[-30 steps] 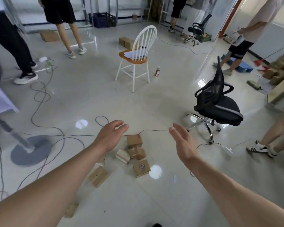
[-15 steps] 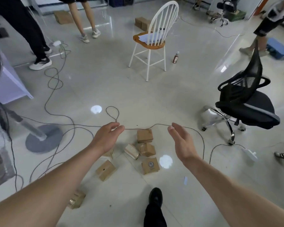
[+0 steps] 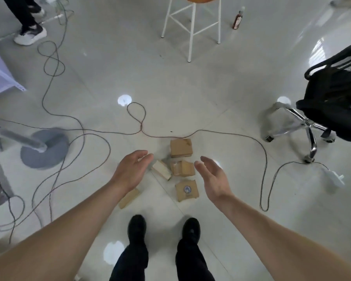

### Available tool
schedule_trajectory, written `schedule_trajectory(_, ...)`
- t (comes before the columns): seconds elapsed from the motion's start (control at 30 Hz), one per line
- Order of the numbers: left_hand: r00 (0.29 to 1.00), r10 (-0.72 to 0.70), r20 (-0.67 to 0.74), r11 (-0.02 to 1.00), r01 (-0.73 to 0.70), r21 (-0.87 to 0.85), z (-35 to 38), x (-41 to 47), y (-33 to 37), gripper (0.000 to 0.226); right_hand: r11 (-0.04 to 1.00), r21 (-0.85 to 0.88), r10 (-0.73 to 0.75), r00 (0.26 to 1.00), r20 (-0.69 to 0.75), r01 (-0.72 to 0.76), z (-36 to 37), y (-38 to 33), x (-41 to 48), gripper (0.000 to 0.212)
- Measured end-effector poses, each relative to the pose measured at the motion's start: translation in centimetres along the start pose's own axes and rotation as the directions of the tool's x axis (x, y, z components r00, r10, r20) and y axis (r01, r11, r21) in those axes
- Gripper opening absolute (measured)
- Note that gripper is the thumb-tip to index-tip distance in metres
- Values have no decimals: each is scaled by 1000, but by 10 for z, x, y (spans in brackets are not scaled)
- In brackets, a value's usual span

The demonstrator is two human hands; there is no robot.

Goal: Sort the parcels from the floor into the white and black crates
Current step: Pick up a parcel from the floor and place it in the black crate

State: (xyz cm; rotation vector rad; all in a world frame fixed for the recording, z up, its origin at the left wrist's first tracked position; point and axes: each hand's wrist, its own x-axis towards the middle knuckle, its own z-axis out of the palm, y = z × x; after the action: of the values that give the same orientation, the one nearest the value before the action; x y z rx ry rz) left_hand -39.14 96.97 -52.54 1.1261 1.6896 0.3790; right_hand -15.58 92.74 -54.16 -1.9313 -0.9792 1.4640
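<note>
Both arms reach forward and down over 5 brown parcels on the glossy floor, at 12 o'clock from the person's black shoes. The left hand hangs with fingers loosely spread and slightly bent, holding nothing. The right hand is relaxed too, palm turned inward, empty.

Between the 2 hands lie a pale parcel and a taped parcel, just beside each other. A square parcel sits at 12 o'clock from the taped one, close to a dark cable. A labelled parcel lies at 6 o'clock from it, near the right wrist. A flat parcel shows partly under the left wrist.

From the parcels, a white chair stands at 12 o'clock, a bottle at 1, a black office chair at 2, and a fan base at 9.
</note>
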Motion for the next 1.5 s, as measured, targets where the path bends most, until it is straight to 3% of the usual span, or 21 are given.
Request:
schedule_trajectory(0.1,999,-32,27,999,31,25,14,45,-20,70,998,1,70,997,36,-70,20,21,28,73)
schedule_trajectory(0.23,998,-49,43,998,47,52,42,114,-67,56,989,12,149,988,27,-149,53,64,78,97)
schedule_trajectory(0.3,998,-59,37,995,56,76,56,151,-97,56,983,-12,183,983,31,-183,72,87,105,86)
schedule_trajectory(0.37,997,-70,42,993,66,97,69,185,-125,57,977,-36,210,977,29,-209,94,110,132,57)
schedule_trajectory(0.4,996,-73,43,992,68,107,75,202,-139,59,978,-50,203,979,34,-201,105,124,147,57)
schedule_trajectory(0.47,995,-80,51,990,73,121,89,235,-169,67,977,-54,206,978,43,-204,129,157,178,80)
schedule_trajectory(0.53,993,-94,73,988,84,129,102,267,-200,65,972,-81,227,972,55,-222,152,183,206,90)
schedule_trajectory(0.9,981,-159,112,970,134,203,175,401,-317,81,931,-96,361,929,86,-353,236,313,337,62)
schedule_trajectory(1.07,972,-178,155,974,151,170,193,424,-348,65,919,-19,393,917,65,-393,253,337,362,57)
schedule_trajectory(1.13,984,-125,127,984,107,142,193,426,-357,52,926,0,377,926,26,-377,259,342,363,56)
schedule_trajectory(1.23,995,-68,71,988,57,143,182,421,-365,40,938,2,346,938,-17,-346,262,347,355,70)
schedule_trajectory(1.4,971,-137,194,989,122,87,168,419,-375,26,905,57,423,906,-11,-422,265,357,361,55)
schedule_trajectory(1.5,956,-243,165,967,252,-38,172,416,-386,29,879,95,467,884,28,-468,271,362,366,53)
